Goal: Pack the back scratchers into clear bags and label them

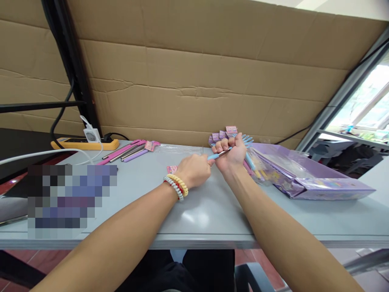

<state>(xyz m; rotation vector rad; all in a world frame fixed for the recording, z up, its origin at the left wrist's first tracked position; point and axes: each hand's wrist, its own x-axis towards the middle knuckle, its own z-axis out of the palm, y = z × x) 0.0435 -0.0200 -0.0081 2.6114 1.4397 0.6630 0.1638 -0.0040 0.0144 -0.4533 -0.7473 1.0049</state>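
Both hands are on a light-blue telescopic back scratcher above the middle of the table. My left hand, with braided bracelets on its wrist, is closed round the blue handle. My right hand is turned palm up, with its fingers curled round the metal rod. A light-blue claw head shows just beyond the right hand; I cannot tell whether it belongs to the held piece. A pink label card lies partly hidden behind my left hand. Purple-pink label cards stick up behind the right hand.
Several pink, purple and metal back scratchers lie at the left beside clear plastic film. A purple box and bagged scratchers are at the right. An orange power strip with cables and a cardboard wall stand behind.
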